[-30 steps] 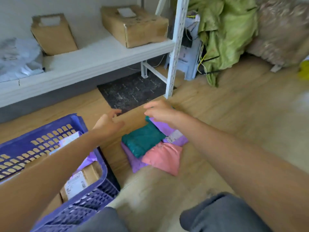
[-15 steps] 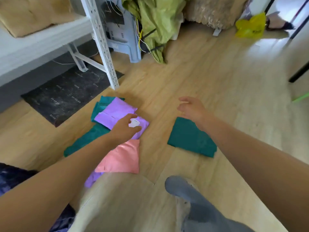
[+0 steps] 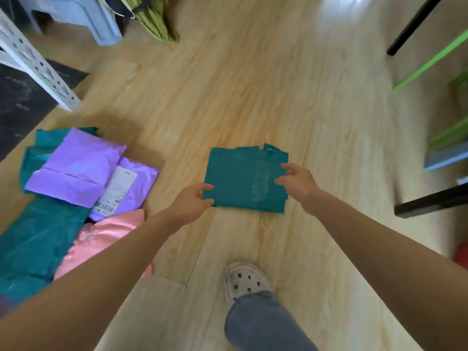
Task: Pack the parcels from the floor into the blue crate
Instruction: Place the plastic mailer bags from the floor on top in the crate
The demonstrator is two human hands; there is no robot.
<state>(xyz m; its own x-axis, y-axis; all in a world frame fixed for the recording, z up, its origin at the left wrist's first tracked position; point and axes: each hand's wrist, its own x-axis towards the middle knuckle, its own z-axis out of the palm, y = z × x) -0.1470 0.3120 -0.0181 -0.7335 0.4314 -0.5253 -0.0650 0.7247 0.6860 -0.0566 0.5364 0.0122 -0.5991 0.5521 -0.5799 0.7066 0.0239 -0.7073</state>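
A flat teal parcel (image 3: pixel 243 178) lies on the wooden floor in the middle of the view. My left hand (image 3: pixel 188 205) pinches its near left corner between thumb and fingers. My right hand (image 3: pixel 297 182) reaches over its right edge, with loosely bent thumb and fingertips touching the top surface. To the left lies a heap of parcels: two purple ones (image 3: pixel 76 165), one with a white label (image 3: pixel 115 191), a pink one (image 3: pixel 101 239) and a large teal one (image 3: pixel 33 244). The blue crate is out of view.
A white shelf post (image 3: pixel 38 64) stands on a dark mat (image 3: pixel 17 102) at the upper left. A pale blue stool (image 3: pixel 83 19) and green fabric (image 3: pixel 152 21) lie behind. Black and green furniture legs (image 3: pixel 430 201) stand at the right. My shoe (image 3: pixel 247 281) is near the bottom centre.
The view swung right, away from the crate and the heap. My left hand left the purple parcel and both hands came to the separate teal parcel.
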